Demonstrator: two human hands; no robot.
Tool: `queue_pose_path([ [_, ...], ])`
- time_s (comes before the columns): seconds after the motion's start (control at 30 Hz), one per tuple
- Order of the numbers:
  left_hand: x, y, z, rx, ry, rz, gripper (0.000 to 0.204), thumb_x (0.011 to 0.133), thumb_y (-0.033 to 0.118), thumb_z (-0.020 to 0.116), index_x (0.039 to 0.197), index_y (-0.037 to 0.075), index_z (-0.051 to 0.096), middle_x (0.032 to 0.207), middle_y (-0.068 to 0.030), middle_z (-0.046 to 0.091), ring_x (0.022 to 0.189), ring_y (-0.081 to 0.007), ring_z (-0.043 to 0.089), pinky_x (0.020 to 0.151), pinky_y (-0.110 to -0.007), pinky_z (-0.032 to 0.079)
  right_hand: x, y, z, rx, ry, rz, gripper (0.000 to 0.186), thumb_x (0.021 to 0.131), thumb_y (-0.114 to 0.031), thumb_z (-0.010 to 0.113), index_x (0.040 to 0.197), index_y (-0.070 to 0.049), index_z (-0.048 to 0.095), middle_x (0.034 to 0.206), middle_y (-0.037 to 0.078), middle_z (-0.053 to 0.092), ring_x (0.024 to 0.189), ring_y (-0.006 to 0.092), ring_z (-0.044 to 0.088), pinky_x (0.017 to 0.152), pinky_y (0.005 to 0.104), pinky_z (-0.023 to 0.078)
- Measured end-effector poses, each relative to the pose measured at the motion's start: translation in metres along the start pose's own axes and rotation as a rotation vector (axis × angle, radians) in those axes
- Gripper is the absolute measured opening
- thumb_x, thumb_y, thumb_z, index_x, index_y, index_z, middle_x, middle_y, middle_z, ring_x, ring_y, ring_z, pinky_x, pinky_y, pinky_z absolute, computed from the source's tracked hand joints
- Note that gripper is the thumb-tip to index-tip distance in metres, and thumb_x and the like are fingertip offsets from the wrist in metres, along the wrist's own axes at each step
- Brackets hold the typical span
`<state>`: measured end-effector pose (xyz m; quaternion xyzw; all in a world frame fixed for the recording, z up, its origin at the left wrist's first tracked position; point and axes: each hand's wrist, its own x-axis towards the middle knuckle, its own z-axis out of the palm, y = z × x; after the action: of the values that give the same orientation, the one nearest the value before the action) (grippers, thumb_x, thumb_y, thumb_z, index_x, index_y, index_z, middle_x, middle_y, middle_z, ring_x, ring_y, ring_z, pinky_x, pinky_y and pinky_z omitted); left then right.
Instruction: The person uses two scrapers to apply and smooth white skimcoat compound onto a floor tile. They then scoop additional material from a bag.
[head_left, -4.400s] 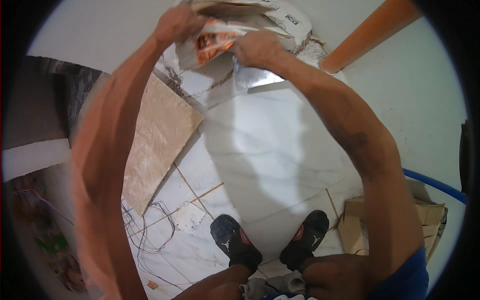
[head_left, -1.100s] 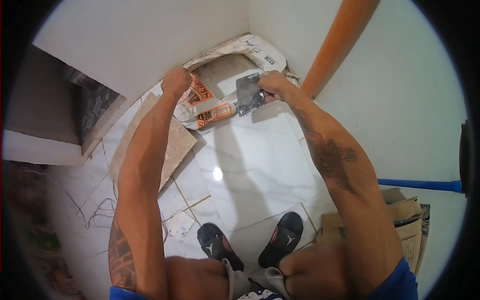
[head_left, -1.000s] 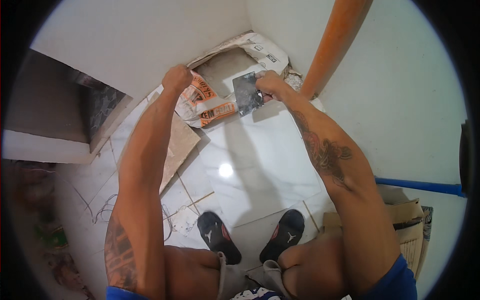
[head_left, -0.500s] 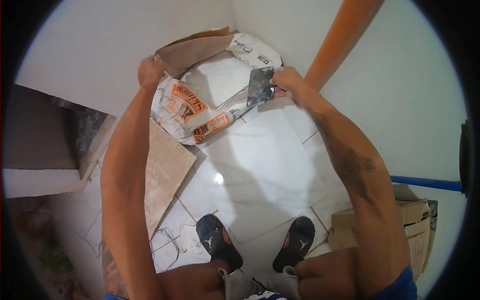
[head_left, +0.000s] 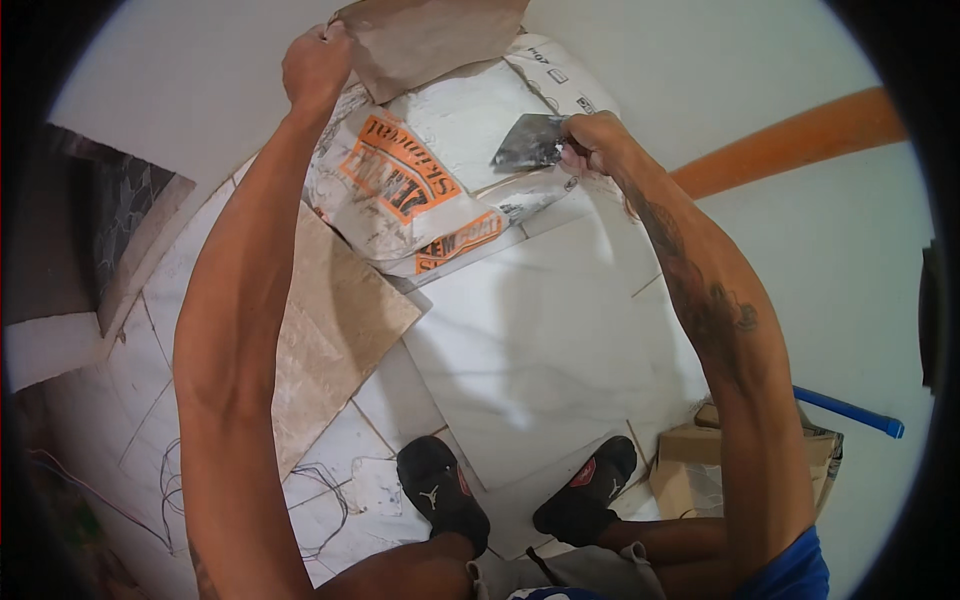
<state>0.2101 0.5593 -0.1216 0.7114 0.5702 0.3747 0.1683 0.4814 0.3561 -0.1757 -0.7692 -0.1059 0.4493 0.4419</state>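
A paper bag (head_left: pixel 375 215) with orange and white printing lies on its side against the far wall, its mouth spread open. White powder (head_left: pixel 470 115) fills the opening. My left hand (head_left: pixel 318 70) is closed on the bag's brown paper flap (head_left: pixel 440 45) and holds it up at the far left. A putty knife (head_left: pixel 530 143) with a wide, dark, smeared blade is in my right hand (head_left: pixel 597 140). Its blade hangs over the near right edge of the powder. My fingers hide most of its handle.
A large white tile (head_left: pixel 540 360) lies before my feet, with a beige board (head_left: pixel 345 330) to its left. An orange pipe (head_left: pixel 790 145) leans at the right wall. Nearby are a cardboard box (head_left: pixel 690 465), a blue tube (head_left: pixel 850 410) and loose wires (head_left: pixel 325 500).
The view has shifted, so the bag sits farther right. My left hand has lifted the flap higher and back. The putty knife has tilted from upright to nearly level over the powder.
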Motion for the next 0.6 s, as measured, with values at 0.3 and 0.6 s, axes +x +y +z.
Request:
queue_pose_path([
  [0.3,0.0,-0.019,-0.008,-0.045,-0.057,-0.017,0.043,0.09,0.046,0.053,0.097,0.009,0.073,0.073,-0.0084,0.069,0.074,-0.0224,0.068,0.072,-0.037,0.05,-0.008,0.004,0.042,-0.14,-0.067,-0.008,0.013,0.079,0.002,0.063,0.089,0.009,0.062,0.088,0.019,0.065,0.074,0.0288,0.069,0.058,0.0447,0.063],
  [0.6,-0.001,-0.02,-0.018,-0.162,-0.168,-0.005,0.041,0.091,0.04,0.055,0.101,0.004,0.072,0.083,-0.0093,0.07,0.071,-0.015,0.067,0.066,-0.029,0.051,0.014,0.027,0.059,-0.013,-0.041,-0.095,0.006,0.076,0.006,0.06,0.077,0.001,0.057,0.077,0.013,0.059,0.064,0.0238,0.064,0.053,0.0457,0.06],
])
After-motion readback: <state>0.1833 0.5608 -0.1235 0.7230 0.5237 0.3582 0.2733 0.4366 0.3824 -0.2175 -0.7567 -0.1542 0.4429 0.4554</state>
